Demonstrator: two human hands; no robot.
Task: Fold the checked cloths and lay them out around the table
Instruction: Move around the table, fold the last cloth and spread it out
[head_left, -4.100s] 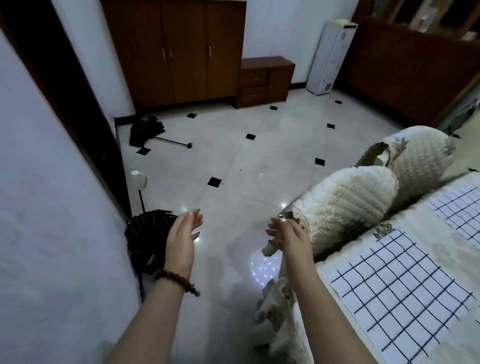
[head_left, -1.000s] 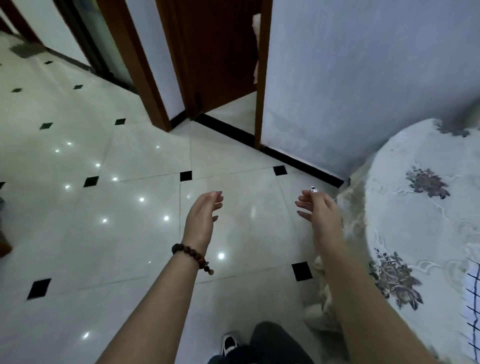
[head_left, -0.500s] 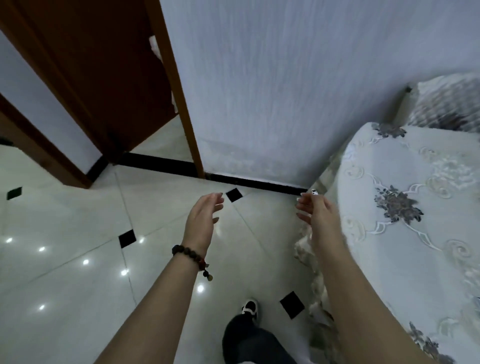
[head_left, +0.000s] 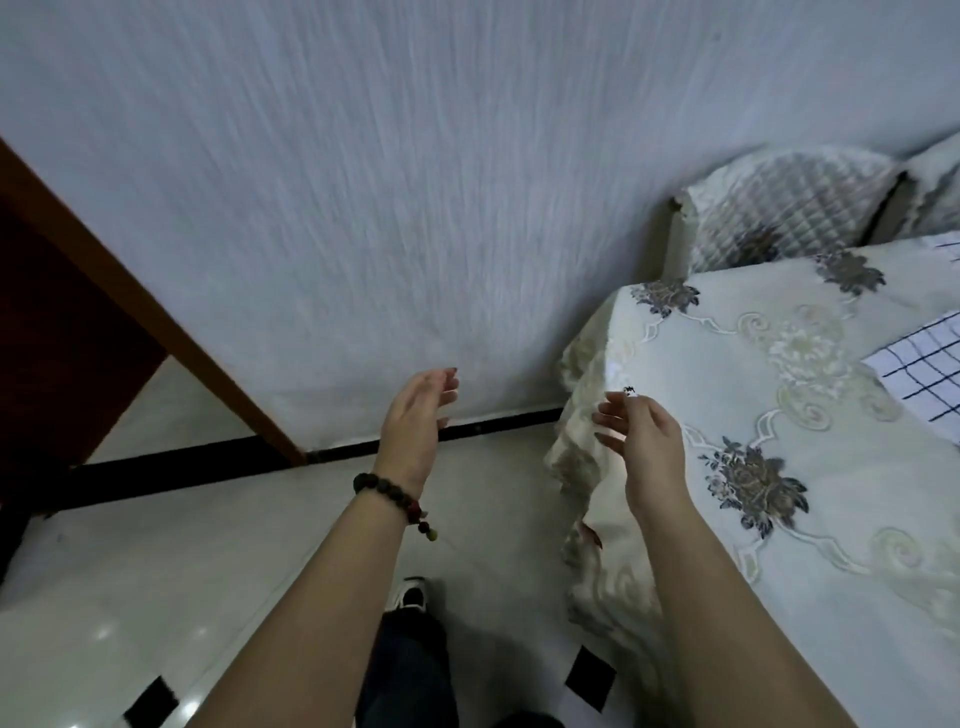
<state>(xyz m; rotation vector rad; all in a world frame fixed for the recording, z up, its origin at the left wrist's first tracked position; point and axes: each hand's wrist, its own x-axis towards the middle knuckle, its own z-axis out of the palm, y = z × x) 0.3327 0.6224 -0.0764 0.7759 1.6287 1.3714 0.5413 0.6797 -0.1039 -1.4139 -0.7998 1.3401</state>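
Observation:
A white cloth with dark checks (head_left: 919, 364) lies flat on the table at the right edge of the view, partly cut off. The table (head_left: 810, 436) is covered by a cream cloth with grey flower embroidery. My left hand (head_left: 415, 421) is raised over the floor, fingers apart, holding nothing, with a bead bracelet on the wrist. My right hand (head_left: 641, 441) hovers at the table's left edge, fingers loosely spread and empty. Both hands are well left of the checked cloth.
A textured white wall (head_left: 415, 182) stands close ahead with a black skirting (head_left: 208, 462). A brown door frame (head_left: 145, 306) is at the left. Two quilted chair backs (head_left: 779, 208) stand behind the table. My shoe (head_left: 410, 595) is on the tiled floor.
The view has swung right along the wall toward the table. The chair backs and a checked cloth have come into sight. Both hands stay raised and empty.

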